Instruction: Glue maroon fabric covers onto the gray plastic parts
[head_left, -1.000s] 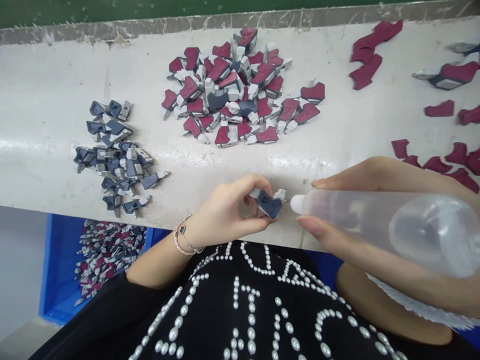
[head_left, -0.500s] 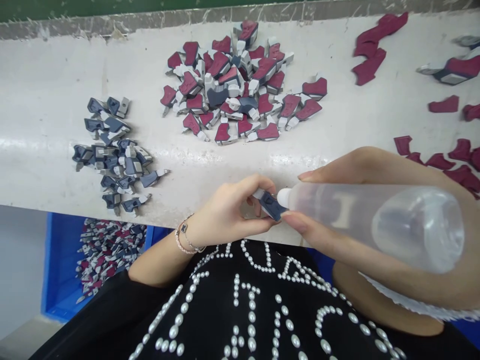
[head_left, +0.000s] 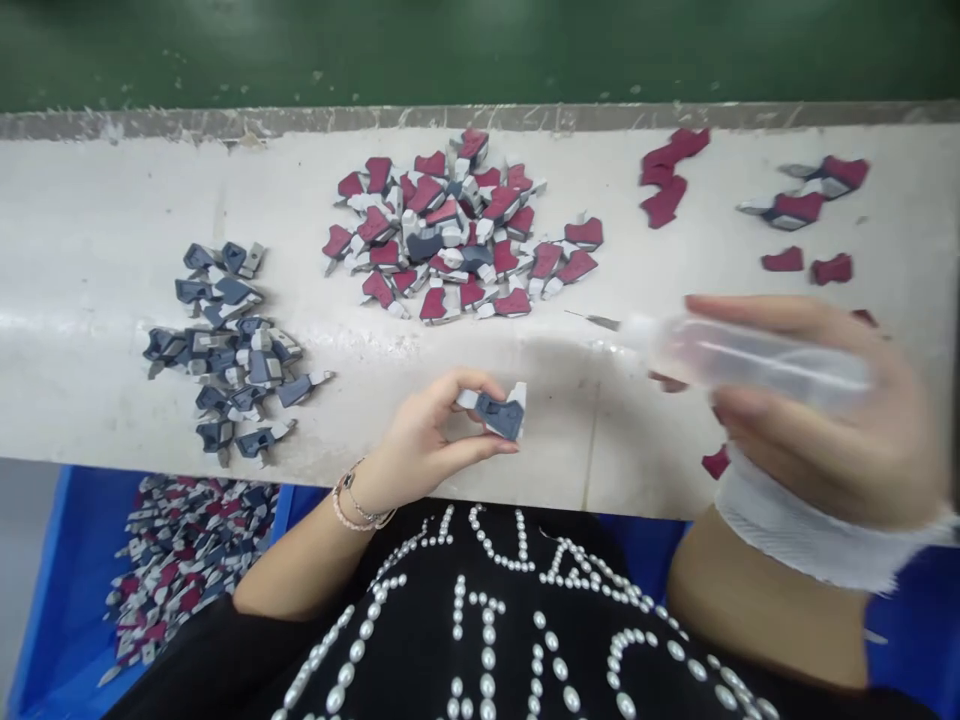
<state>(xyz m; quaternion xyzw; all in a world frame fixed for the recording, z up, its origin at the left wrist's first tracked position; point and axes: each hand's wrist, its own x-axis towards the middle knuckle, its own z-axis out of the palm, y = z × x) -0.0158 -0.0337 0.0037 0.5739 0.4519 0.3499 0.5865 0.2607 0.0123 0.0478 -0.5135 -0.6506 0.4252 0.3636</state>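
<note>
Between thumb and fingers, my left hand (head_left: 427,435) grips a small grey-and-white plastic part (head_left: 501,414), its recessed dark face turned up. My right hand (head_left: 825,410), a little blurred, is wrapped round a translucent squeeze bottle (head_left: 772,358). The bottle lies nearly level, and its thin needle tip (head_left: 592,319) points left, apart from the part and above the table. Left of my left hand is a pile of grey-and-white parts (head_left: 259,365). Beyond the hands is a larger pile of parts with maroon faces (head_left: 442,235).
Loose maroon pieces (head_left: 664,180) lie at the right back of the white table (head_left: 97,240). Two maroon-faced parts (head_left: 799,210) sit farther right. A blue bin (head_left: 45,590) full of mixed parts stands below the table's front left edge. A green strip (head_left: 480,50) runs behind the table.
My right hand has drawn the bottle away to the right and up from the part, so its needle now shows. My left hand still holds the part, now slightly farther left.
</note>
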